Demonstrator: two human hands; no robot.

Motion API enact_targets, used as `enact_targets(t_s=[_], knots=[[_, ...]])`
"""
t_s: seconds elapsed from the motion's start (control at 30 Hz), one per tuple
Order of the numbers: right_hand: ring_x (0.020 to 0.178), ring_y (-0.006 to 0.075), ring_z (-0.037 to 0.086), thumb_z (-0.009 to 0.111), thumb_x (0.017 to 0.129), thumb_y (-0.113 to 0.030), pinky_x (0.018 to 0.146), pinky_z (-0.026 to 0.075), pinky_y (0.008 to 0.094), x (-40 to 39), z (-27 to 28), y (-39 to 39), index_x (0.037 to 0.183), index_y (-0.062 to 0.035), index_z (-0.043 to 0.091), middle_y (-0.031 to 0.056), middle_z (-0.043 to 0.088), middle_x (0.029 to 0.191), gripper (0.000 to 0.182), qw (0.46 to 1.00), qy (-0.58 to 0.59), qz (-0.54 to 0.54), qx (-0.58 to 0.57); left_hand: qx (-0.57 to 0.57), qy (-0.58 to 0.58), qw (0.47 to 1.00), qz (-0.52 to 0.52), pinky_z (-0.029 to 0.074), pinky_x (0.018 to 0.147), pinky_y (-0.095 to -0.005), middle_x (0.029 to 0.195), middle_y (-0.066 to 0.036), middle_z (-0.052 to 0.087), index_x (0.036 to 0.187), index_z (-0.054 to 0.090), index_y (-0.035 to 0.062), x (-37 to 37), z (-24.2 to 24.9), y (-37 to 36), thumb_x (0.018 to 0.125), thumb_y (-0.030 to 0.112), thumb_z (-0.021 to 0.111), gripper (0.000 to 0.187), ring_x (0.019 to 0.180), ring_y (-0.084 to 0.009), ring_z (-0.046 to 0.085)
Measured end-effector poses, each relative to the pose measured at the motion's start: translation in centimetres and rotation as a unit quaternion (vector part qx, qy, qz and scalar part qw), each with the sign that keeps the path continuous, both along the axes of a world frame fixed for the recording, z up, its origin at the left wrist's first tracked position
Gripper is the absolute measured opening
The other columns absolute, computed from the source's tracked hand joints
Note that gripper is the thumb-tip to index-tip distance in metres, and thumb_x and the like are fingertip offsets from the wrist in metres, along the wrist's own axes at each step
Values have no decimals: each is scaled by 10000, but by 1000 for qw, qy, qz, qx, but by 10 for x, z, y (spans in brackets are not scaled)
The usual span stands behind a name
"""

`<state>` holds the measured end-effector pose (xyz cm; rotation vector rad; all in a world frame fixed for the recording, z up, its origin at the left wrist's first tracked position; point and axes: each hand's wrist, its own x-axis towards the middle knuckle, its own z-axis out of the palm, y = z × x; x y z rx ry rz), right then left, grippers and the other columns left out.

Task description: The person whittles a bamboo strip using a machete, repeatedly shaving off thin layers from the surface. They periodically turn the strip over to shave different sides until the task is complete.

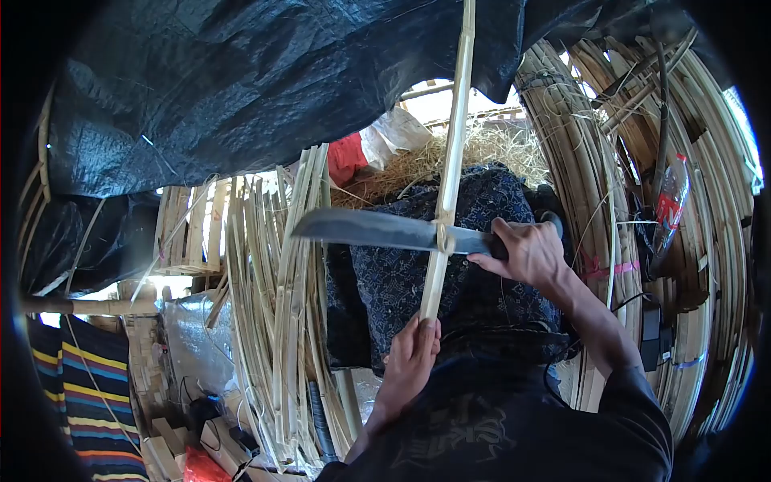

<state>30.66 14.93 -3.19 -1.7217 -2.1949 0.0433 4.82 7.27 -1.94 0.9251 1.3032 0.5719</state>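
My left hand [409, 363] is closed around the lower end of a long, pale bamboo strip [454, 161]. The strip rises, slightly tilted, past the top of the view. In my right hand [526, 251] is the dark handle of a machete [361, 228], its broad blade pointing left. The blade crosses the strip near a node, and a small curl of bamboo shows at the crossing. Behind them, a dark blue patterned cloth [393, 281] covers my lap.
Bundles of bamboo strips stand at left [293, 297] and right [574, 136]. A black tarp [241, 88] hangs overhead. Shavings [490, 149] are heaped ahead. A plastic bottle [673, 201] with a red label is at right, and a striped cloth [96, 394] hangs at lower left.
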Motion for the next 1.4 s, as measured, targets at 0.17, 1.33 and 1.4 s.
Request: enact_targets(t_s=[0.17, 1.33, 1.4], knots=[[470, 247, 648, 613, 897, -667, 413, 477, 357, -12, -3, -13, 776, -80, 559, 57, 618, 554, 601, 999, 33, 5, 10, -21, -27, 999, -11, 237, 438, -199, 628, 71, 362, 918, 516, 71, -2, 0, 4, 1108, 303, 413, 317, 488, -12, 318], [383, 149, 538, 451, 918, -771, 367, 419, 332, -29, -32, -34, 741, -132, 549, 14, 577, 530, 670, 987, 32, 158, 23, 87, 15, 996, -16, 252, 431, -202, 640, 66, 402, 956, 544, 82, 4, -38, -11, 1098, 278, 449, 260, 489, -10, 352], [395, 162, 553, 482, 909, -764, 388, 433, 328, -20, -21, -20, 742, -127, 549, 13, 568, 519, 662, 987, 24, 145, 70, 42, 34, 998, -34, 335, 495, -214, 685, 30, 448, 971, 544, 48, 3, -19, -13, 1098, 271, 451, 273, 557, -36, 405]])
